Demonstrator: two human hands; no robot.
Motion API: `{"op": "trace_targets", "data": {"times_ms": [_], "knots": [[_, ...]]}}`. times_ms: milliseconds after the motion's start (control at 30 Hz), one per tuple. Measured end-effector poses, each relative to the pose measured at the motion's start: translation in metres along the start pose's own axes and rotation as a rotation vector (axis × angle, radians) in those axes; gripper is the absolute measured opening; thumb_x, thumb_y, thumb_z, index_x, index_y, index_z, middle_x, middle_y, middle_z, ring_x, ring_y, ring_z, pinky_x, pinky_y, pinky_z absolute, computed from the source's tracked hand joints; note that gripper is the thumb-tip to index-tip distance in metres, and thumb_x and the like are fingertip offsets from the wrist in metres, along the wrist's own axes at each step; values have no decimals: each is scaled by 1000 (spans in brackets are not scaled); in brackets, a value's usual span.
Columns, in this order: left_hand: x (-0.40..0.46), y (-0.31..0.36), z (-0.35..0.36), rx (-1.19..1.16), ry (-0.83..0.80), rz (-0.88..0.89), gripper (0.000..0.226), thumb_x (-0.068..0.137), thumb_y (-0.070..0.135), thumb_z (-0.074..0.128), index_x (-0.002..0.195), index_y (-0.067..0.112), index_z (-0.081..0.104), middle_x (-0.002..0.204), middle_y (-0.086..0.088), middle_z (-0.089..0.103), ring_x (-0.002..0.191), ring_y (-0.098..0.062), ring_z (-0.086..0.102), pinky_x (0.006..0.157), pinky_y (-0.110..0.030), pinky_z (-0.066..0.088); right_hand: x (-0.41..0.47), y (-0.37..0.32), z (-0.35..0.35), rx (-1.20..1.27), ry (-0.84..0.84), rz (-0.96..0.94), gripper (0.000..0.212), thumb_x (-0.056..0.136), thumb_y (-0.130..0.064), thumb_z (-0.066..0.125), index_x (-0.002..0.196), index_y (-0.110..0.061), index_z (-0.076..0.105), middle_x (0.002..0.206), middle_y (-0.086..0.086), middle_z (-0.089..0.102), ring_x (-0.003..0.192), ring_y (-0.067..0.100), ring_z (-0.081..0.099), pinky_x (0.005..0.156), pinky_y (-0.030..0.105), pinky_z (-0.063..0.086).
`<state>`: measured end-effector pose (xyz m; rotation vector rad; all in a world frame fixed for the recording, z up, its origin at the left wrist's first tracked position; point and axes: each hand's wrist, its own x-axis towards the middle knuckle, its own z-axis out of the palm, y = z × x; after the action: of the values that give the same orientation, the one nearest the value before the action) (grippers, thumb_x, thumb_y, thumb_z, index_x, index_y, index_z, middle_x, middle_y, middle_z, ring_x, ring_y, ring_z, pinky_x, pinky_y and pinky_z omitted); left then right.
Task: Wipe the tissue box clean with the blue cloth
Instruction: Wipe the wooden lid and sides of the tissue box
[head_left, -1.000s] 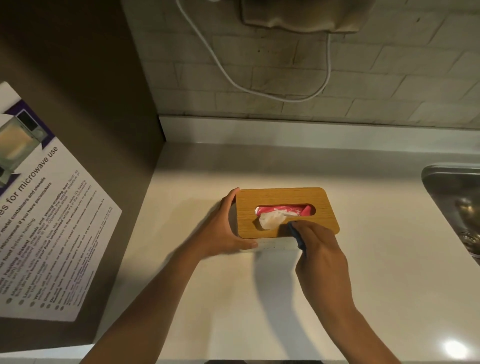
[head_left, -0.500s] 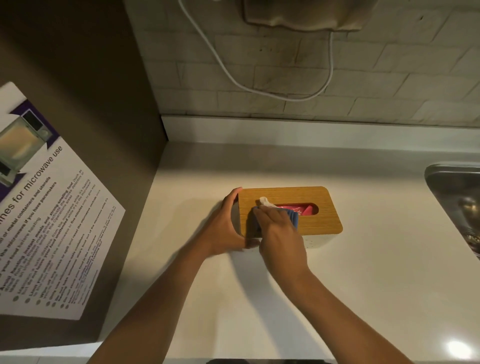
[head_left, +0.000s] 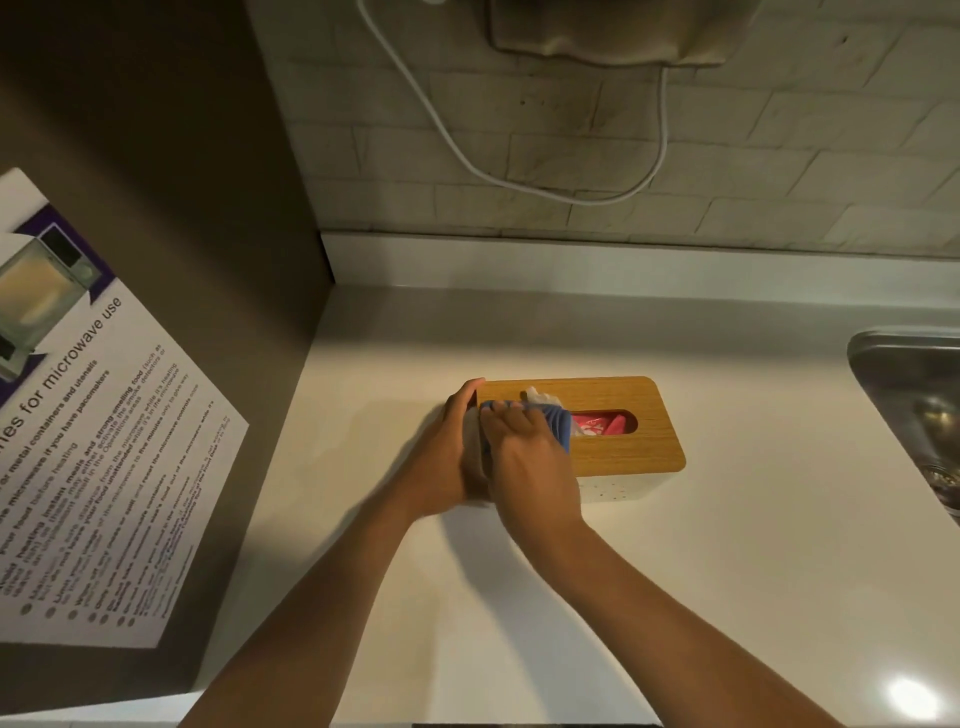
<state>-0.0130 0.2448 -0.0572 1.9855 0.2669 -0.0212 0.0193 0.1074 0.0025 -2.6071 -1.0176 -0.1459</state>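
Hands are working together at the left end of the tissue box (head_left: 618, 426). Right hand (head_left: 524, 457) is pressing the blue cloth (head_left: 556, 428) flat against the wooden lid, fingers curled over it, with cloth folds showing at its 2 o'clock edge. Left hand (head_left: 452, 452) is wrapping around the box's left end, thumb hooked on the far corner; this grip is probably bracing the box so wiping pressure is not sliding it. A white tissue (head_left: 540, 397) is poking from the lid slot at 12 o'clock of the right hand.

Box is sitting mid-counter on the pale countertop (head_left: 727, 597). A steel sink (head_left: 914, 395) is lying at 3 o'clock, a microwave notice (head_left: 104, 457) at 9 o'clock, and a tiled wall (head_left: 779, 156) with a white cable (head_left: 467, 161) at 12 o'clock.
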Motion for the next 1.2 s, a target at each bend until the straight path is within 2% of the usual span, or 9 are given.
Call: {"op": "trace_targets", "data": {"times_ms": [100, 233, 367, 600, 700, 833, 900, 1033, 1200], "knots": [[-7, 6, 3, -235, -2, -96, 46, 110, 22, 48, 151, 34, 32, 145, 16, 44, 138, -7, 46, 88, -1, 43, -23, -19, 0, -6, 1, -50, 34, 68, 0, 76, 101, -2, 70, 101, 12, 69, 97, 29, 63, 87, 35, 53], [0, 11, 8, -619, -9, -180, 39, 109, 24, 41, 147, 31, 44, 112, 12, 76, 102, -6, 73, 79, -23, 60, -9, -21, 2, 16, 33, -7, 25, 62, 4, 77, 85, -6, 70, 84, 9, 68, 82, 25, 62, 72, 34, 55], [2, 6, 7, -705, 36, -213, 26, 113, 28, 37, 129, 35, 56, 112, 17, 77, 118, -12, 67, 89, -28, 59, 23, -18, -2, -28, 43, 110, 21, 53, -13, 87, 66, -15, 71, 66, 1, 65, 65, 18, 63, 69, 33, 56], [3, 6, 11, -624, 15, -176, 83, 72, 67, 81, 143, 38, 48, 141, 2, 62, 124, -18, 66, 92, -35, 59, -9, -13, 3, 71, 9, 45, 23, 63, -3, 80, 81, -10, 68, 80, 5, 67, 79, 23, 61, 69, 34, 54], [0, 9, 10, -655, 34, -188, 45, 90, 49, 72, 129, 32, 58, 130, -2, 68, 126, -22, 62, 83, -26, 60, 23, -8, 10, 60, 41, 112, 8, 85, -12, 60, 91, -11, 66, 89, 5, 63, 87, 23, 58, 82, 38, 49], [-5, 18, 12, -626, -13, -160, 6, 104, 19, 56, 107, 24, 56, 102, 1, 65, 81, -2, 74, 58, -17, 58, 36, -14, 8, 48, -34, 100, 13, 82, -6, 62, 92, -9, 69, 88, 7, 66, 86, 22, 61, 74, 28, 49], [-4, 13, 8, -492, 56, -159, 23, 111, 26, 39, 120, 27, 60, 117, -6, 69, 107, -15, 72, 71, -24, 62, 18, -17, 3, 42, -10, 108, 12, 77, -7, 71, 88, -10, 69, 85, 5, 66, 86, 21, 61, 69, 28, 52], [-1, -2, 6, -99, 29, -75, 72, 91, 42, 70, 153, 44, 34, 156, 13, 43, 142, -17, 48, 114, -37, 44, -30, -13, -10, 127, 17, 25, 34, 58, 8, 72, 85, -11, 64, 86, 4, 64, 84, 22, 59, 61, 27, 49], [3, -7, 7, 45, 74, 16, 131, 47, 52, 101, 155, 45, 26, 150, 18, 48, 137, -10, 51, 108, -43, 52, -23, 10, -21, 77, -11, 123, 32, 65, 4, 74, 89, -16, 69, 90, 0, 67, 89, 21, 59, 66, 25, 47]]}}
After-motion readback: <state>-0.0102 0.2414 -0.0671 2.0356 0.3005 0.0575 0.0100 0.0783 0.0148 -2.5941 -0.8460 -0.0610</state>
